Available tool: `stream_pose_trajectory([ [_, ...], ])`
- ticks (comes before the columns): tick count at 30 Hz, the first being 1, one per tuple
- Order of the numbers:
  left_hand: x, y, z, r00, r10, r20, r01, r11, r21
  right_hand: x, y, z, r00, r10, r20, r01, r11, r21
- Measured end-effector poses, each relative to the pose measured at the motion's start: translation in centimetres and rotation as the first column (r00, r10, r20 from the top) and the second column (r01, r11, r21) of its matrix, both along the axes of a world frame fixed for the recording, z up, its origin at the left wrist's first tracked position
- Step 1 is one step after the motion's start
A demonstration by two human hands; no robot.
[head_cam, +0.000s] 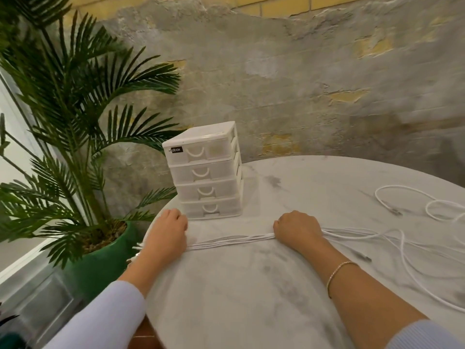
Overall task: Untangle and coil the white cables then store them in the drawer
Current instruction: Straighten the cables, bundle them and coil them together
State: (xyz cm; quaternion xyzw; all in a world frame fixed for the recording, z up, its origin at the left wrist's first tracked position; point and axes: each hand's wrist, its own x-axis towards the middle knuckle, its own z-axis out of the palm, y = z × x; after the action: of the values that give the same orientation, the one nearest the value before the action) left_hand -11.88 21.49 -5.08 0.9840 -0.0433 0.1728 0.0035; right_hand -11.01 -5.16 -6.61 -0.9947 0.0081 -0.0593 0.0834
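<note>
— Gripping anything, those hands?

— Both are. The left hand (169, 231) is lying just in front of the drawer unit (206, 170), toward its left corner, fingers curled down over one end of the bundle of white cables (234, 241). The right hand (297, 226) is sitting in front of the unit too, off toward its right, clenching the same bundle in a fist.

— And the cables between them?

— They are stretching in a nearly straight band across the marble table (251, 298), just in front of the unit's bottom drawer (210, 209). A few cable ends are sticking out past the left wrist, over the table's edge.

— The rest of the cable?

— It is fanning out loose beyond the right hand, well to the right of the unit, and another looped cable (427, 205) is lying farther right again, apart from the bundle.

— Are the drawers open?

— All four are sitting closed. A potted palm (75, 127) in a green pot (100, 260) is standing left of the unit, off the table.
</note>
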Motion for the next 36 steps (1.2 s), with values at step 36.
stream_pose_trajectory([
  [36,3.5,-15.0,-2.5,0.991,-0.05,-0.125,0.002,0.935,-0.356,0.1,-5.8,1.9,0.954,0.195,-0.226,-0.115,0.939,0.325],
])
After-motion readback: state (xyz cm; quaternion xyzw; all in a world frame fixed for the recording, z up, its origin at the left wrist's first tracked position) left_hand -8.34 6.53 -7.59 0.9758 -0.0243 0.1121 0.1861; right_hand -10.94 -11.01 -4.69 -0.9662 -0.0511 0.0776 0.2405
